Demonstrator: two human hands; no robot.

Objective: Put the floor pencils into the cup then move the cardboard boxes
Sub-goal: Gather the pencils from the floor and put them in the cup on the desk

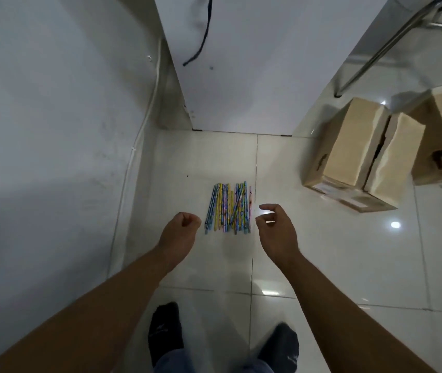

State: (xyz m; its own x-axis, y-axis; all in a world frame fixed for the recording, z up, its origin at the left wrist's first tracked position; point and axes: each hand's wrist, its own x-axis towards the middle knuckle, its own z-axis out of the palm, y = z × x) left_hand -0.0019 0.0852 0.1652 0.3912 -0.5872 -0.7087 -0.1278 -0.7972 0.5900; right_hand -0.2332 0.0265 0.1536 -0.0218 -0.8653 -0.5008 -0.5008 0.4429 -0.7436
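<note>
floor (335, 259), left hand (180, 231) fisted, right hand (275, 228) cupped

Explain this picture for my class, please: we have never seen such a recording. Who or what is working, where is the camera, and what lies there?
There is no machine: one camera worn on a person's head looks down. The left hand is curled into a fist, the right hand loosely curled; neither holds anything. Between them, on the tiled floor, lies a row of colourful pencils. To the right stand cardboard boxes. No cup is in view.
</note>
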